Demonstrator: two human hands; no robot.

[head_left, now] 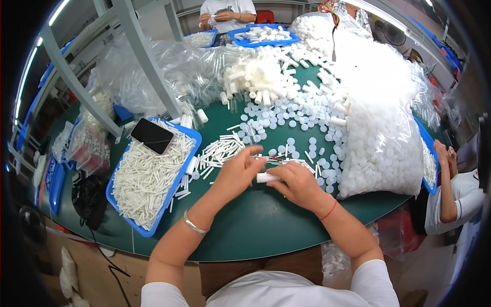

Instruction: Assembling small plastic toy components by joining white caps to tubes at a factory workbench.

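A short white plastic cylinder (266,177) lies crosswise in my right hand (300,187), gripped between thumb and fingers, its left end sticking out. Just left of that end is my left hand (236,173), index finger and thumb apart, with nothing visible between them. Beyond my hands lie loose thin white sticks (225,151) and translucent round caps (290,141). A piece of dark red and black (275,158) shows partly behind my right fingers; its kind is unclear.
At left, a blue tray (192,148) of white sticks carries a black phone (152,135). A large clear bag (378,153) of caps stands at right. White cylinders (261,82) pile up farther back, near a grey metal post (146,56). Co-workers sit at far side and right.
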